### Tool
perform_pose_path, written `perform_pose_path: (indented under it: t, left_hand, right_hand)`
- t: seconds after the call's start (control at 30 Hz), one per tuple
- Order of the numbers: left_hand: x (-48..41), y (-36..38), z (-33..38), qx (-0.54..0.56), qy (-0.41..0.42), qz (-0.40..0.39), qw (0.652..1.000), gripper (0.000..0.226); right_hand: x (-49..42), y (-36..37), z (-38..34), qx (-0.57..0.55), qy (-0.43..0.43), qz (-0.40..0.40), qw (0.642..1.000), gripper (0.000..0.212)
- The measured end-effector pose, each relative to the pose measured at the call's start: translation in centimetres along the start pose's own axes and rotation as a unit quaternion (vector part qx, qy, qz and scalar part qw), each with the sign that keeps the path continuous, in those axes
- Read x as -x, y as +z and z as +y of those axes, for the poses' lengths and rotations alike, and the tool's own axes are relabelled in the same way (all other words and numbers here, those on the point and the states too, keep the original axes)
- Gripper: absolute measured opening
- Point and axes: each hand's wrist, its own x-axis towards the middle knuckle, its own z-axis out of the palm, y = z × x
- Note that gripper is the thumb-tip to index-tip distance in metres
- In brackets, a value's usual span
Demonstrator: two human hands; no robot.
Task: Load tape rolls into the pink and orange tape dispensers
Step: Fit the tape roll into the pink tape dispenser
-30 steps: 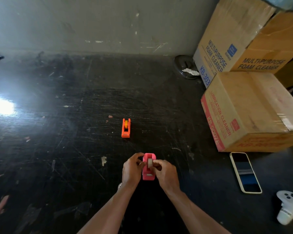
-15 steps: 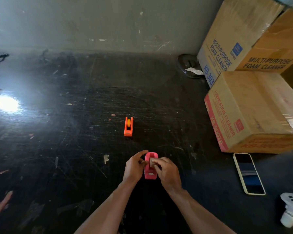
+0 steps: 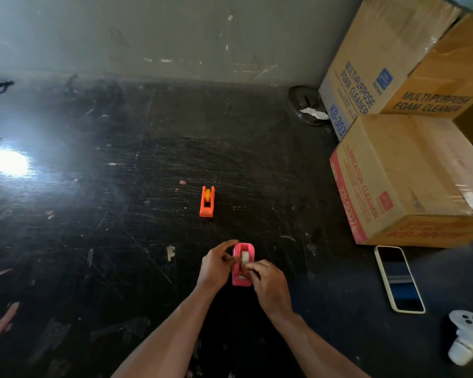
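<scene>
Two bare hands work at a pink dispenser (image 3: 242,264) standing on a scratched black floor (image 3: 120,214), a pale tape roll (image 3: 245,259) seated upright in its cradle. The left hand (image 3: 216,264) grips the dispenser's left side, fingers curled narrow around it; the right hand (image 3: 266,282) pinches at the roll's near edge by the cutter end, fingertips close together. Farther off, well apart from the hands, an orange dispenser (image 3: 207,201) stands alone with a yellow roll (image 3: 208,195) already in it. To the right, cardboard boxes (image 3: 410,181) are stacked against the wall; near them a phone (image 3: 399,278) lies face up, and a white controller (image 3: 466,338) rests beside it at the frame's edge.
</scene>
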Motion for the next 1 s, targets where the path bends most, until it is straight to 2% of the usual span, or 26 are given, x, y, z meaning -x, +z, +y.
perform_pose_path:
  t: [0.37, 0.53, 0.73, 0.9, 1.0]
  left_hand:
    - [0.1, -0.5, 0.2, 0.041, -0.016, -0.021, 0.999, 0.052]
    - [0.2, -0.3, -0.3, -0.004, 0.036, -0.017, 0.999, 0.055]
    - [1.2, -0.3, -0.5, -0.085, 0.102, -0.004, 0.991, 0.048]
    - [1.4, 0.1, -0.7, -0.041, 0.085, -0.002, 0.996, 0.034]
    - [1.5, 0.2, -0.6, -0.077, 0.103, 0.032, 0.991, 0.033]
  right_hand:
    - [1.5, 0.8, -0.3, -0.027, 0.02, 0.011, 0.999, 0.016]
    - [1.1, 0.3, -0.5, -0.033, 0.025, 0.016, 0.999, 0.016]
    - [0.2, 0.2, -0.9, -0.053, 0.034, 0.035, 0.997, 0.014]
    - [-0.4, 0.2, -0.9, -0.056, 0.034, 0.053, 0.996, 0.012]
    - [-0.7, -0.1, -1.0, -0.057, 0.032, 0.056, 0.996, 0.012]
